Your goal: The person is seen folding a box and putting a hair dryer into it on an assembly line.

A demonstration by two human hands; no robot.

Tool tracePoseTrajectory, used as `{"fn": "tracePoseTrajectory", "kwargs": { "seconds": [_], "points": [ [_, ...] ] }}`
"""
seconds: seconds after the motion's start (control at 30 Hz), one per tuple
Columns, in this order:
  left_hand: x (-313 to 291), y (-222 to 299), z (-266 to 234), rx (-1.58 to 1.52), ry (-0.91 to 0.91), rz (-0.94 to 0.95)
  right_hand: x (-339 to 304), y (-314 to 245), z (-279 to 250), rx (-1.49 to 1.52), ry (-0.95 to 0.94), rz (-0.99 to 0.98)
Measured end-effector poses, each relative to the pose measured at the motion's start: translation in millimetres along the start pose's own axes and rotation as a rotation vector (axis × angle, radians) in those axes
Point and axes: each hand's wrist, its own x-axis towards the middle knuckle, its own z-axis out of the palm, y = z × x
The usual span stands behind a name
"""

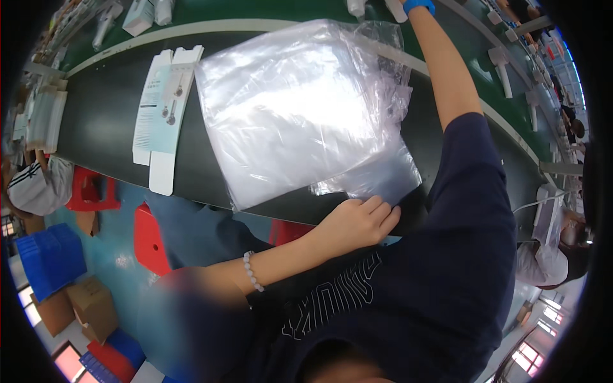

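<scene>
My left hand (pixel 363 222), with a pale bead bracelet at its wrist, is at the table's near edge. Its fingers are curled closed, and a small pale bit shows beneath them; what they hold is hidden. Just beyond them lies a smaller clear plastic bag (pixel 383 173), partly under a large stack of clear plastic bags (pixel 281 115). My right arm (pixel 447 70) stretches far forward over the table to the green conveyor belt. The blue wristband (pixel 419 5) is at the top rim, and the hand past it is cut off. Close by lies a white tube (pixel 396 9).
Flattened printed cartons (pixel 167 121) lie left of the bags on the dark table (pixel 102 108). White packages (pixel 138 16) sit on the green conveyor belt (pixel 211 9). Red stools (pixel 150 239), a blue bin (pixel 51 258) and cardboard boxes (pixel 92 306) stand at left. Other people sit at both sides.
</scene>
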Motion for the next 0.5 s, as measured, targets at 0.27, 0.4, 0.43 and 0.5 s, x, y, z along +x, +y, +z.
{"fn": "tracePoseTrajectory", "kwargs": {
  "seconds": [0.27,0.4,0.43,0.5],
  "points": [
    [-3.3,-15.4,-28.8,-0.076,-0.069,-0.122,-32.5,3.1,32.0,0.578,-0.553,0.134],
    [4.8,-15.1,-23.8,-0.011,-0.012,-0.055,-29.6,38.6,3.0,0.031,-0.414,-0.026],
    [7.1,-15.9,-20.3,0.004,-0.001,-0.036,-27.2,43.1,-7.2,-0.037,-0.384,-0.062],
    [-3.4,-18.5,-18.0,0.095,-0.024,-0.032,-33.5,-17.0,-8.4,-0.063,-0.406,-0.105]
  ]
}}
